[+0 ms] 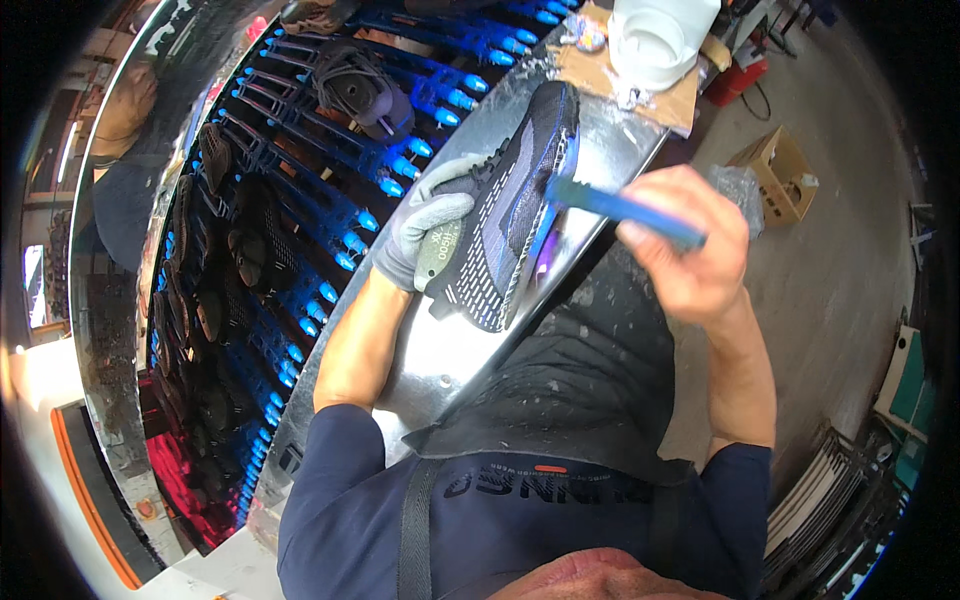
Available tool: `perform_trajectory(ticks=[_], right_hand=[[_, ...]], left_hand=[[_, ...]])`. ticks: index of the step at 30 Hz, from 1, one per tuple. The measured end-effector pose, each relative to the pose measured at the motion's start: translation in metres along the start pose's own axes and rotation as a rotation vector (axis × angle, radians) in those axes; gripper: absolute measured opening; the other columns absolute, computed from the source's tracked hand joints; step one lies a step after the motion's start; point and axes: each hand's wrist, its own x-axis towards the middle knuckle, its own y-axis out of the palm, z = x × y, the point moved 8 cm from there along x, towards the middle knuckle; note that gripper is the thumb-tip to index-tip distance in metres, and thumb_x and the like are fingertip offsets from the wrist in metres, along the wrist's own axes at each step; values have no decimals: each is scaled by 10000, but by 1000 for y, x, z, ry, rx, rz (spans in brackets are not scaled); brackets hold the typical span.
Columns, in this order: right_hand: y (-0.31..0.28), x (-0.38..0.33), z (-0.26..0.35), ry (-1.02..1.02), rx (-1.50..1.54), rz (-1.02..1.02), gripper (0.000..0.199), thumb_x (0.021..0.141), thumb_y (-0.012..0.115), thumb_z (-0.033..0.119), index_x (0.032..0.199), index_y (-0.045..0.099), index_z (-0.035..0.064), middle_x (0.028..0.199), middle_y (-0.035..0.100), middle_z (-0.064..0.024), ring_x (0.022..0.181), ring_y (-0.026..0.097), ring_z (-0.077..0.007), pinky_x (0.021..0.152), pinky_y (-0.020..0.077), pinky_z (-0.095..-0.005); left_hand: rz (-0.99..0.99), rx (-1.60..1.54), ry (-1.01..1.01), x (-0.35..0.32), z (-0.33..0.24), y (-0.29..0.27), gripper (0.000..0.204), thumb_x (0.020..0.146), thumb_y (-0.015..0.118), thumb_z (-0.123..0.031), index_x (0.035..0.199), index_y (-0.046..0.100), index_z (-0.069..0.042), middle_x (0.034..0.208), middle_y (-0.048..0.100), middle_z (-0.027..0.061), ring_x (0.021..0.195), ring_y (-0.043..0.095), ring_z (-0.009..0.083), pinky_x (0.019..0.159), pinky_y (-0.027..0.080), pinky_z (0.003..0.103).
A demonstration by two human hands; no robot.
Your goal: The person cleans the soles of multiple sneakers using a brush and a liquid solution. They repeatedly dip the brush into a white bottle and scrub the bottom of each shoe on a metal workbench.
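Observation:
My left hand [425, 215], in a grey glove, is closed around the heel-end opening of a dark grey and black shoe upper [510, 205]. A grey-green shoe last [437, 258] sticks out of that opening beside my fingers. The upper lies on its side over the metal ledge, its bottom edge turned to the right. My bare right hand [695, 245] grips a blue-handled brush [630, 212]. The brush's dark tip is at the upper's bottom edge, near the middle; whether it touches I cannot tell.
Beyond the metal ledge [430, 350], a rack conveyor with blue-tipped rods [400, 165] carries shoes and soles, one dark shoe [362, 90] among them. A white plastic container [655, 45] stands on smeared cardboard [590, 70]. An open carton [778, 175] sits on the floor at right.

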Motion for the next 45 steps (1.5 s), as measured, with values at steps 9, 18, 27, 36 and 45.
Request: perform_trajectory(ticks=[9,18,27,36,45], right_hand=[[60,-78,-57,558,777,-457,248,995,644,39,1197,656,-104,1057,697,-191,909,724,-250,760,631,-345],[11,-59,-11,337,568,-178,164,912,725,-34,1071,715,-76,977,703,-151,807,670,-167,711,531,-269],[-21,-25,3,118,293,-77,192,845,764,-39,1028,717,-71,944,711,-175,795,674,-223,705,538,-313],[-23,-7,-12,134,334,49,182,866,772,-5,1022,712,-75,958,714,-163,831,682,-240,764,536,-328],[-23,-8,-13,122,378,149,187,881,752,38,1024,710,-75,993,710,-181,860,676,-239,751,535,-336]], left_hand=[[-136,-143,66,3,-2,9,439,970,582,-86,1396,540,13,1313,661,211,1171,688,298,1030,575,411],[-114,-158,125,-3,-22,31,466,986,601,-59,1432,511,42,1313,660,231,1149,700,327,1024,582,448],[-140,288,148,-4,-47,52,546,922,652,-66,1435,516,63,1368,632,219,1200,675,295,1078,533,410],[-168,522,206,1,-64,50,551,896,664,-70,1416,551,72,1347,652,203,1214,663,271,1112,492,383],[-195,384,212,3,-65,53,497,902,667,-10,1386,584,68,1248,704,180,1097,706,224,1001,559,331]])
